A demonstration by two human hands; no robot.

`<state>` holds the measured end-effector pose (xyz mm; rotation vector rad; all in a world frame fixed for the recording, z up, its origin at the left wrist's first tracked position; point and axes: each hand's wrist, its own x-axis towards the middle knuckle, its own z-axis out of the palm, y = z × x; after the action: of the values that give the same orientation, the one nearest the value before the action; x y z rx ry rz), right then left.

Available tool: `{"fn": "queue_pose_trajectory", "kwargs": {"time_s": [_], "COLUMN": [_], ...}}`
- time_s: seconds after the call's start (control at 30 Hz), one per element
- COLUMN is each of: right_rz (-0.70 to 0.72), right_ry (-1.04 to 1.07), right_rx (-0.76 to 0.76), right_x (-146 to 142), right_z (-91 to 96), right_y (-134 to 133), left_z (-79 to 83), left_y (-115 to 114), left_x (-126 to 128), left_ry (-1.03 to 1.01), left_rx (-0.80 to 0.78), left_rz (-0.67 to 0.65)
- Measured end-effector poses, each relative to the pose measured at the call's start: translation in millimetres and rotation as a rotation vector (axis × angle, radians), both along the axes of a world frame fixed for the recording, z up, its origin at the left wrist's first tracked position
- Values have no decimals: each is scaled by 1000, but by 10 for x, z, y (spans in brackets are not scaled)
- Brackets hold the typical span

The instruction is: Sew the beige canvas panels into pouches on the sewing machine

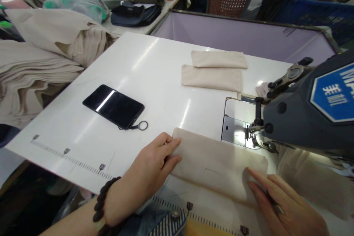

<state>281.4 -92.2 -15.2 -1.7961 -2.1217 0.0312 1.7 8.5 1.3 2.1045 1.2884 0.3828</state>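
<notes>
Left hand (157, 162) and right hand (287, 201) seemingly pinch opposite ends of the beige rectangular cloth (214, 162), apparently aligning it; next calls for level edges.

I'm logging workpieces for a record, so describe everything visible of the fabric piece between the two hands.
The fabric piece is a plain beige, roughly rectangular strip, cloth-like and fairly smooth, with a short thin line near its lower edge. It looks flat, its long side slanting down to the right, over the white table and in front of the sewing machine. The left hand touches its left end, the right hand its right. Layering is unclear.
</notes>
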Motion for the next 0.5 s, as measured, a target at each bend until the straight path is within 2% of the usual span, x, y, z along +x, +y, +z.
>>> {"fn": "queue_pose_trajectory", "kwargs": {"time_s": [0.27, 0.5], "right_rz": [-11, -93], "right_ry": [79, 233], "right_rx": [30, -67], "right_x": [-143, -206], "right_z": [94, 137], "right_y": [90, 81], "left_z": [-9, -182], "left_y": [24, 56], "left_x": [-26, -99], "left_ry": [38, 69], "left_rx": [32, 186], "left_rz": [-11, -26]}}
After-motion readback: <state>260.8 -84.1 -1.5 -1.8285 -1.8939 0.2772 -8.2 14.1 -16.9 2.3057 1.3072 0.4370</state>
